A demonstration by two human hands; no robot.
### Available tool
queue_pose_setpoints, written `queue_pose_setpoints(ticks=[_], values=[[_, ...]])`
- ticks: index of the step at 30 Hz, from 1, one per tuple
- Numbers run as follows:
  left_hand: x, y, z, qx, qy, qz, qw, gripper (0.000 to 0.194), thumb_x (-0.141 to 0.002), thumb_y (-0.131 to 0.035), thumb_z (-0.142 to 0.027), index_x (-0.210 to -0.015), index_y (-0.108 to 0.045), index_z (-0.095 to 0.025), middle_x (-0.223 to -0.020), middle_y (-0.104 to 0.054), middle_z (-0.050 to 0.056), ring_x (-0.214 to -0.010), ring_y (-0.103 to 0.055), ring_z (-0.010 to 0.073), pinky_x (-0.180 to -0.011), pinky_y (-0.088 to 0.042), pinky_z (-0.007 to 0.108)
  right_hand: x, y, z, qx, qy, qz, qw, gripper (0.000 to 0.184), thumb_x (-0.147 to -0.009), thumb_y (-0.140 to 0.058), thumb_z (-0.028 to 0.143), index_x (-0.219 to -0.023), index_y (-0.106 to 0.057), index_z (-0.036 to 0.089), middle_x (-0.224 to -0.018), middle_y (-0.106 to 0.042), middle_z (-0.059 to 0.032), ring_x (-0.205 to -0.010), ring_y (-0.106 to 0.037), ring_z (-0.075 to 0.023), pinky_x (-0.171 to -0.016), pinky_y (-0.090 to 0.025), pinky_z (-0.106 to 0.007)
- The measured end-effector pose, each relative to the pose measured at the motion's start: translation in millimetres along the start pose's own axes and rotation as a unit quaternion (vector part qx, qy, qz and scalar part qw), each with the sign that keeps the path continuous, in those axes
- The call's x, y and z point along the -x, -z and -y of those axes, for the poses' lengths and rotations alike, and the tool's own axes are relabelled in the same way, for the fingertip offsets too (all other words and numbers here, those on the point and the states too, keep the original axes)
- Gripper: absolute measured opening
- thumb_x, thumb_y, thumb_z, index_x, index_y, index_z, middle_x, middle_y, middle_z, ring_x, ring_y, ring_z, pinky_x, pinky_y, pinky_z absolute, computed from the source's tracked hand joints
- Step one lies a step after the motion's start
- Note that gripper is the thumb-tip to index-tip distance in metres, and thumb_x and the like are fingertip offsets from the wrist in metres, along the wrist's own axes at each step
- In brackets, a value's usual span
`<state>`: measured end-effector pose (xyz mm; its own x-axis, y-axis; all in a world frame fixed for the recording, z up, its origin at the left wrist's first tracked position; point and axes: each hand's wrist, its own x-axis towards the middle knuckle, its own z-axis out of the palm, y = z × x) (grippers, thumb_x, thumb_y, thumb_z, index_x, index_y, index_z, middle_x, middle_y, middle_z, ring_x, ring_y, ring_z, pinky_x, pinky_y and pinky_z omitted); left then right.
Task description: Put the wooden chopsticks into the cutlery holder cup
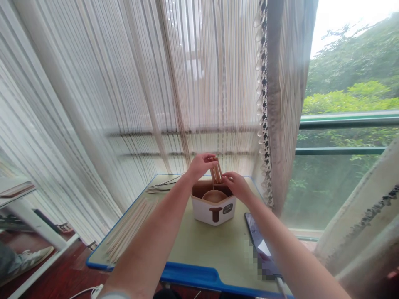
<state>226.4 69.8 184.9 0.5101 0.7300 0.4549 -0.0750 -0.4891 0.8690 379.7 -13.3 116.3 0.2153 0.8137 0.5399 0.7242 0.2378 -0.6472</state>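
Note:
A white box (208, 214) with a brown inside stands on the small table, and a rounded brown part (215, 197) shows within it. Over its back rim is a brown piece that looks like a row of short upright bars (215, 172). My left hand (201, 165) is closed around the upper left of this barred piece. On its lower right side, the fingertips of my right hand (236, 183) pinch together at the edge. Whether the barred piece touches the box is unclear.
Long thin wooden sticks (132, 226) lie at the table's left, partly behind my left forearm. Thin dark metal-looking rods (162, 185) lie at the back left. A phone (254, 230) rests by my right forearm. Curtains (218, 91) hang behind the blue-edged table (190, 272).

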Motion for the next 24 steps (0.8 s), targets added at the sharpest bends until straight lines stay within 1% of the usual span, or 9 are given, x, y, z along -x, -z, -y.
queue_pose_setpoints(ticks=[4, 6, 11, 15, 19, 24], values=[[7.4, 0.9, 11.4, 0.036, 0.022, 0.008, 0.999, 0.032, -0.060, -0.072, -0.028, -0.088, -0.066, -0.013, -0.083, -0.067, 0.007, -0.080, -0.061, 0.0188, -0.079, -0.047, 0.037, 0.6, -1.5, 2.3, -0.021, -0.015, 0.001, 1.000, 0.021, -0.079, -0.049, 0.031, -0.087, -0.066, 0.021, -0.090, -0.066, -0.0037, -0.084, -0.059, -0.0164, -0.075, -0.043, -0.028], [10.7, -1.0, 15.3, 0.057, 0.028, -0.001, 0.998, 0.029, -0.061, -0.071, -0.027, -0.086, -0.067, -0.013, -0.082, -0.067, 0.007, -0.079, -0.061, 0.0185, -0.079, -0.047, 0.037, 0.3, -1.6, 4.6, -0.036, -0.025, 0.008, 0.999, 0.022, -0.079, -0.049, 0.032, -0.087, -0.066, 0.021, -0.089, -0.067, -0.0035, -0.083, -0.059, -0.0162, -0.074, -0.044, -0.028], [12.6, -5.6, 18.7, 0.108, 0.040, -0.021, 0.993, 0.029, -0.059, -0.072, -0.029, -0.083, -0.068, -0.012, -0.077, -0.067, 0.006, -0.073, -0.061, 0.0170, -0.075, -0.049, 0.036, -0.9, -3.4, 9.4, -0.073, -0.053, 0.011, 0.996, 0.023, -0.077, -0.050, 0.034, -0.086, -0.066, 0.020, -0.087, -0.068, -0.0039, -0.081, -0.061, -0.0166, -0.073, -0.044, -0.028], [7.7, -7.3, 16.1, 0.097, 0.049, -0.024, 0.994, 0.031, -0.057, -0.073, -0.031, -0.080, -0.069, -0.012, -0.073, -0.066, 0.006, -0.071, -0.060, 0.0168, -0.075, -0.049, 0.036, -1.5, -2.5, 8.8, -0.096, -0.061, 0.009, 0.993, 0.024, -0.077, -0.051, 0.035, -0.086, -0.066, 0.019, -0.087, -0.068, -0.0039, -0.080, -0.062, -0.0166, -0.073, -0.045, -0.027], [3.8, -10.4, 13.3, 0.086, 0.048, -0.010, 0.995, 0.031, -0.057, -0.073, -0.032, -0.080, -0.069, -0.012, -0.074, -0.067, 0.006, -0.072, -0.060, 0.0168, -0.076, -0.048, 0.036, -0.6, 1.6, 4.6, -0.106, -0.067, 0.005, 0.992, 0.024, -0.075, -0.053, 0.037, -0.084, -0.067, 0.019, -0.085, -0.069, -0.0035, -0.079, -0.062, -0.0165, -0.071, -0.045, -0.027], [9.7, -16.2, 12.4, 0.090, 0.052, 0.008, 0.995, 0.031, -0.058, -0.072, -0.031, -0.082, -0.068, -0.012, -0.075, -0.066, 0.006, -0.072, -0.060, 0.0167, -0.075, -0.048, 0.036, 3.4, 3.1, 2.7, -0.139, -0.072, 0.009, 0.988, 0.026, -0.073, -0.055, 0.040, -0.083, -0.067, 0.019, -0.083, -0.069, -0.0032, -0.076, -0.062, -0.0162, -0.069, -0.047, -0.026]])
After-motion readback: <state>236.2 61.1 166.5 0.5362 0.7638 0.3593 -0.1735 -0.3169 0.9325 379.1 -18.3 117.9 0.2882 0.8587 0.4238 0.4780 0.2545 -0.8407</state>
